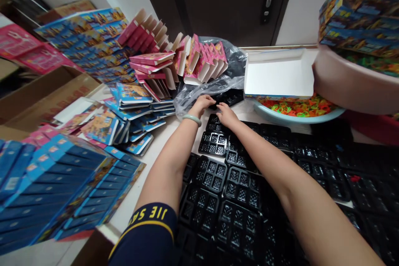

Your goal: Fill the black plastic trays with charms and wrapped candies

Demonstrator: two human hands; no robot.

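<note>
Both my arms reach forward over rows of black plastic trays (212, 172) laid out on the table. My left hand (203, 104), with a pale green bangle on its wrist, has its fingers curled on a stack of black trays (230, 97) lying in a clear plastic bag (199, 90). My right hand (225, 114) rests on the same stack from the near side, fingers bent down onto it. Each laid-out tray has small square pockets.
Stacks of blue flat cartons (59, 187) stand at the left, pink cartons (199, 60) behind. A white open box (279, 75) sits over a pale basin (274, 117) of coloured rubber bands. A pink basin (352, 83) holds blue boxes at right. A dark door (224, 0) is beyond.
</note>
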